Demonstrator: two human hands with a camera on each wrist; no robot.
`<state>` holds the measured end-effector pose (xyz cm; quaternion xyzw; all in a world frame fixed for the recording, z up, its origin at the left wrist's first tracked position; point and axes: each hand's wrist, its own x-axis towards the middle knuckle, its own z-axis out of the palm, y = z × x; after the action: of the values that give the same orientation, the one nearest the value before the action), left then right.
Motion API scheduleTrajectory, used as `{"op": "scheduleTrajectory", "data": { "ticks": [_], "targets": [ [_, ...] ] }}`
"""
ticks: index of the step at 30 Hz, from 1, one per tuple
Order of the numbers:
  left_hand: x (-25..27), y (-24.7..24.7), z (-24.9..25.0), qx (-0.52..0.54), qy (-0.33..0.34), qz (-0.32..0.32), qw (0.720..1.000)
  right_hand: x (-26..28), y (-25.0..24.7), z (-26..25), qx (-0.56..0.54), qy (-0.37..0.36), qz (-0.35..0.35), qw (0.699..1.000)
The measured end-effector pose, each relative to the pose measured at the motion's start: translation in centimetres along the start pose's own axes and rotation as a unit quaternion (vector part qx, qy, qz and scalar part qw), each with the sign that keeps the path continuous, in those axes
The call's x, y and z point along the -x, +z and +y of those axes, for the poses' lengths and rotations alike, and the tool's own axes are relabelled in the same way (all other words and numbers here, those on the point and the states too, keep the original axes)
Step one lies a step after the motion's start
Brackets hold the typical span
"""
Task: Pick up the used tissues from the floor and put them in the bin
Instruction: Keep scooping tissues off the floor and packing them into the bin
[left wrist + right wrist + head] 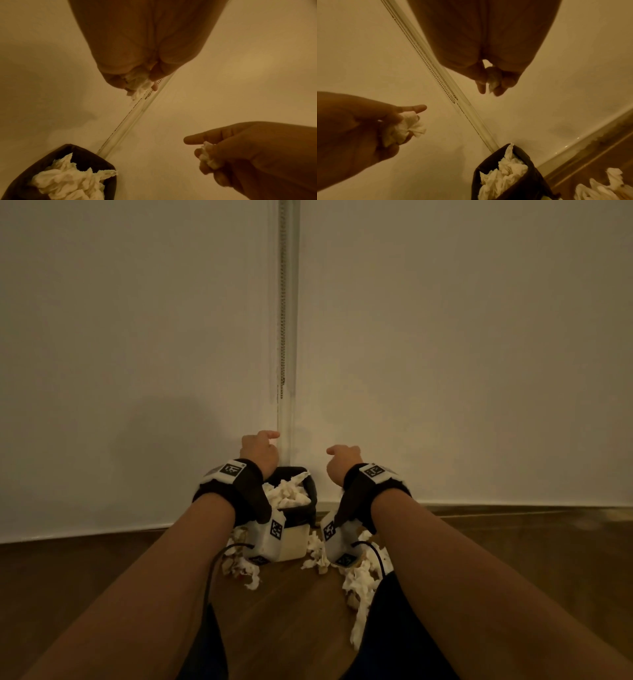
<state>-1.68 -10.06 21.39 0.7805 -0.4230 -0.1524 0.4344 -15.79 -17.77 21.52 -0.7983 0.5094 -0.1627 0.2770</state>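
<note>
Fingers of both hands are curled round tissue. Left hand [261, 451] grips a crumpled wad [137, 82], a bit of it poking out past the fingertips; thumb sticks out toward the wall. Right hand [343, 462] pinches a smaller scrap [493, 81], w/ its thumb out too. Both hands are raised in front of the wall, above and just beyond the bin [306, 510], one on each side of it, well apart from each other.

Bin is a small dark-lined box on the wooden floor [291, 611], against the wall. It's already heaped w/ white tissues [286, 493], piled up to the rim, one bit sticking over the far edge.

Task looks roughly halfway, maybe more. Still left: a clump on the floor near-left of the bin [241, 568], a few bits to its right [317, 554], and a longer trail near-right [359, 594] running toward the person. The two handfuls aren't dropped in yet, and the bin's nearly full, so the rest may need pressing down.
</note>
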Motion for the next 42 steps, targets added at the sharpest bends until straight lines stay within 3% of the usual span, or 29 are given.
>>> {"op": "scheduleTrajectory", "data": {
  "ticks": [5, 9, 15, 22, 27, 34, 38, 42],
  "targets": [
    [-0.7, -0.6, -1.2, -0.030, 0.037, 0.000, 0.999, -1.8, 1.7, 0.6, -0.133, -0.016, 0.042, 0.990],
    [-2.4, -2.0, -2.1, -0.043, 0.093, -0.012, 0.995, -3.1, 3.5, 0.4, -0.170, -0.027, 0.057, 0.983],
    [-5.4, -2.0, -5.6, -0.074, 0.070, 0.015, 0.995, -6.4, 6.2, 0.6, -0.117, -0.065, 0.055, 0.989],
    [-8.4, 1.0, -9.7, -0.109, 0.043, -0.008, 0.993, -10.5, 9.7, 1.4, -0.056, -0.060, 0.065, 0.995],
    [-11.7, 3.0, -11.5, -0.128, 0.008, -0.014, 0.992, -13.7, 12.5, 1.2, 0.003, -0.061, 0.021, 0.998],
    [-16.0, 6.0, -13.9, -0.134, 0.002, 0.002, 0.991, -17.2, 16.1, 1.5, 0.004, -0.045, 0.016, 0.999],
    [-17.3, 8.0, -15.5, -0.155, 0.005, -0.037, 0.987, -18.0, 17.6, 1.3, 0.033, -0.066, -0.006, 0.997],
    [-17.1, 8.6, -17.2, -0.167, 0.000, -0.046, 0.985, -18.2, 18.4, 1.7, -0.009, -0.055, -0.007, 0.998]
  ]
}}
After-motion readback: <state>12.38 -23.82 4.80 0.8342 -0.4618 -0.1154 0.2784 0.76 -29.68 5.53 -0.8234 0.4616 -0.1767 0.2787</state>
